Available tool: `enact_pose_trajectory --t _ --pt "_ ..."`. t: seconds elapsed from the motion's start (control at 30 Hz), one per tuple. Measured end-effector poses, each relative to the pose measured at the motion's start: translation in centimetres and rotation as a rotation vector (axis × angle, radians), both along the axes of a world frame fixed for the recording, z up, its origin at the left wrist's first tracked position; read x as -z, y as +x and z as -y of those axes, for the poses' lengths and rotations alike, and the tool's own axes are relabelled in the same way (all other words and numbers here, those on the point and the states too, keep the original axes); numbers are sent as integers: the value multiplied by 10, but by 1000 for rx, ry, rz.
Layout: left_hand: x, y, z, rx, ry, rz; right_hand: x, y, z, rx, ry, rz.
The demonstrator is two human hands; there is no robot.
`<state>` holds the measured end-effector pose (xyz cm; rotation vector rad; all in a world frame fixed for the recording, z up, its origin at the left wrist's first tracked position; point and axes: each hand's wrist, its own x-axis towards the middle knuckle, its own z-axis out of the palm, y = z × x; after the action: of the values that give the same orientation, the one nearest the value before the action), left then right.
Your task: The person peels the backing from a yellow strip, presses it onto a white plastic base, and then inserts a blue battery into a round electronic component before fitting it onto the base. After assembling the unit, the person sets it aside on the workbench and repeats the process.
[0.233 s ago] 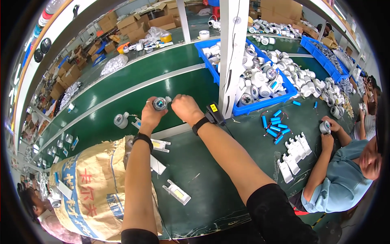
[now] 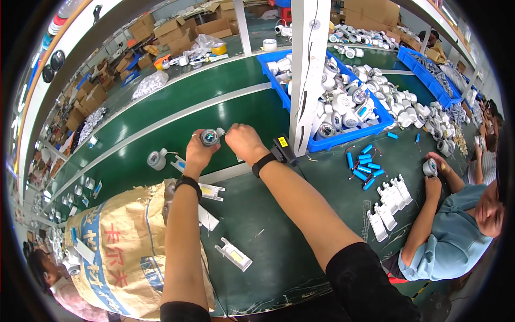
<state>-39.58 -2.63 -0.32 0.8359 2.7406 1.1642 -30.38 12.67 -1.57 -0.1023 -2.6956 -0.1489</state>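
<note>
My left hand (image 2: 198,154) is closed around a round grey-white lamp head (image 2: 210,137), its clear lens facing up. Beside it, my right hand (image 2: 247,144) is closed in a pinch at the small white stub on the lamp's side; what its fingertips grip is hidden. Left of my hands, another white lamp head (image 2: 156,160) lies on the green belt. Near my left forearm are white plates with yellow strips, one beside my wrist (image 2: 213,192) and one lower on the table (image 2: 234,254).
A printed woven sack (image 2: 126,236) stands left of my arm. A white post (image 2: 307,80) rises before a blue crate (image 2: 351,140) heaped with lamp heads. Blue cylindrical batteries (image 2: 365,161) and white brackets (image 2: 388,206) lie rightward, near a co-worker (image 2: 448,231) holding a lamp head.
My right hand has shifted very slightly, and the lamp head in my left hand has tilted a little. Otherwise the scene looks the same.
</note>
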Motion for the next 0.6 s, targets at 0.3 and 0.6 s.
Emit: enact_pose_trajectory --t 0.3,0.6 --pt "37 -32 31 -165 -138 -117 -37 94 80 -276 -540 -67" --pt "-105 181 68 -33 472 155 7 264 193 -138 -487 139"
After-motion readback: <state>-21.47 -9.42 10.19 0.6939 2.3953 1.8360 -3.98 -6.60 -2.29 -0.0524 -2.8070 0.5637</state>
